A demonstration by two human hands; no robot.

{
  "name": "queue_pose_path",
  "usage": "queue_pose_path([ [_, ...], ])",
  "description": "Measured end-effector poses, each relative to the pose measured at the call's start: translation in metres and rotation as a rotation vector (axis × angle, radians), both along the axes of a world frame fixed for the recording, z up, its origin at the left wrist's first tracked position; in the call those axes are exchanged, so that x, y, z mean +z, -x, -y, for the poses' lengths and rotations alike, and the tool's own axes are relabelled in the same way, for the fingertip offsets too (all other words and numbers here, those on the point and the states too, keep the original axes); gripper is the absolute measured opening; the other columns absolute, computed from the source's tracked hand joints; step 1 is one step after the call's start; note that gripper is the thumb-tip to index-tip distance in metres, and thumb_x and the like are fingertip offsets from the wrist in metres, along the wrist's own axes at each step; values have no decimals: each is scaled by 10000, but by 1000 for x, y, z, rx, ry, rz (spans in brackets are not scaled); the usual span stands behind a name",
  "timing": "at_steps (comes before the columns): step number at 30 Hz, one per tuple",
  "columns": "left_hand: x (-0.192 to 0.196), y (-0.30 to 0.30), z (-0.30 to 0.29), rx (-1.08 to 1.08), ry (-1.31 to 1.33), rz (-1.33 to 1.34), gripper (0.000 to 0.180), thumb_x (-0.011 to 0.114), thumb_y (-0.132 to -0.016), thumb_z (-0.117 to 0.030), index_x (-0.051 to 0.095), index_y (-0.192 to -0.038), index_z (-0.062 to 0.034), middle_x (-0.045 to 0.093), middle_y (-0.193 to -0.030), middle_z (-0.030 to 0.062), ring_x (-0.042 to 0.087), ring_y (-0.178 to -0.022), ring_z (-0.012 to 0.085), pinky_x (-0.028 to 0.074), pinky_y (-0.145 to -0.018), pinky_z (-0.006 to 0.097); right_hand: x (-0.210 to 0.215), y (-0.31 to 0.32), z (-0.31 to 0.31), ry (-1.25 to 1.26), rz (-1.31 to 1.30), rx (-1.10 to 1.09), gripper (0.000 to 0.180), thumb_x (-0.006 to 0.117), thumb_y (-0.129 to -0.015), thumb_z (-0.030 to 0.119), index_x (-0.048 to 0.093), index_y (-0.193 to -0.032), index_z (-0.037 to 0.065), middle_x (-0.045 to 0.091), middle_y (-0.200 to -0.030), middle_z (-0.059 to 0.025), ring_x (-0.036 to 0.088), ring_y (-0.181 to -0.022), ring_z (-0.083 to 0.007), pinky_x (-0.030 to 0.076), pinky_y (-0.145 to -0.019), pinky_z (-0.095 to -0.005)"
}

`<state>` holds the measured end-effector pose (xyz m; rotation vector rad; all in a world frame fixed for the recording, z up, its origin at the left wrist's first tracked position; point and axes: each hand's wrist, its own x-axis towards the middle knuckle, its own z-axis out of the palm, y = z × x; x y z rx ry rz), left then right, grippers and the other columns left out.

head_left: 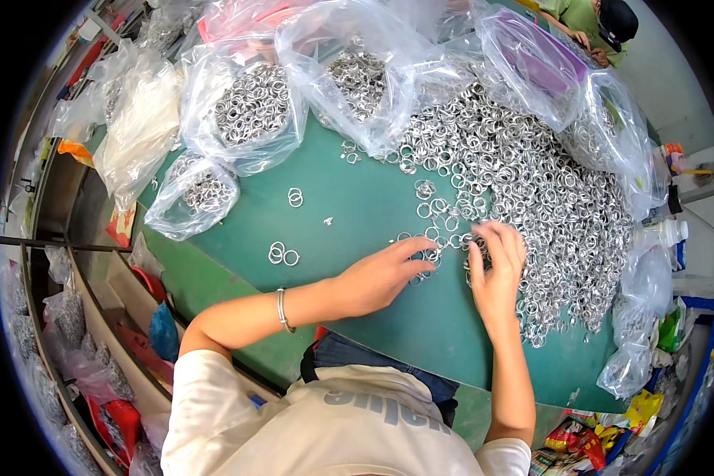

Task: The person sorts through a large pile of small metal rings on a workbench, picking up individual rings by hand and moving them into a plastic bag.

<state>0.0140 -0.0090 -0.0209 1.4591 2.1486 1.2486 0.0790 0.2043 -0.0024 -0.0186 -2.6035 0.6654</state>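
Observation:
Shiny metal split rings lie in a broad pile on the green table, thinning toward my hands. At the pile's left edge, my left hand has its thumb and fingertips on either side of a metal ring, seemingly pinching it. My right hand is at the near edge of the pile, fingers curved and thumb apart, its fingertips by loose rings; I see nothing held in it. Apart from the pile, to the left, lie a few linked rings and another small group of rings.
Clear plastic bags of rings stand along the far side, among them an open bag and a smaller bag. A purple tray sits in plastic at far right. A co-worker in green is beyond. Shelves with bagged parts are at left.

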Motion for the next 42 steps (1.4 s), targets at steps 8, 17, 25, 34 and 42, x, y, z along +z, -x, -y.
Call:
queue_pose_path([
  [8, 2, 76, -45, 360, -44, -233, 276, 633, -801, 55, 629, -1063, -32, 602, -1030, 130, 570, -983, 322, 469, -865, 416, -7, 56, -2, -271, 121, 9, 233, 743, -758, 126, 639, -948, 39, 568, -1051, -93, 508, -1034, -276, 363, -902, -403],
  [17, -2, 88, -32, 588, -28, -213, 210, 666, -809, 12, 628, -1009, -42, 587, -1047, 133, 626, -810, 286, 510, -696, 376, -1, 45, -1, -180, 25, 8, 268, 670, -780, 36, 650, -1047, 53, 582, -1082, -83, 515, -1043, -268, 363, -910, -419],
  [25, -7, 78, -34, 303, 138, -418, 148, 696, -789, -48, 635, -924, -57, 538, -1068, 69, 510, -993, 274, 421, -837, 384, -16, 65, -6, -253, 2, 128, 101, 656, -813, 81, 657, -908, 50, 607, -1017, -57, 540, -987, -249, 367, -894, -420],
  [34, -14, 87, -47, 310, 50, -523, 141, 650, -789, -62, 582, -911, -48, 545, -971, 76, 521, -947, 279, 412, -785, 379, -15, 80, -3, -260, -12, 122, 62, 682, -790, 83, 656, -833, 47, 609, -957, -56, 544, -977, -247, 371, -895, -422],
  [42, -14, 103, -35, 343, -173, -274, 206, 630, -855, -28, 608, -1060, -25, 622, -889, 119, 608, -826, 306, 482, -740, 392, 12, 22, 22, 378, 178, 218, 73, 681, -780, 14, 628, -831, 18, 654, -1002, -127, 600, -964, -322, 473, -854, -389],
])
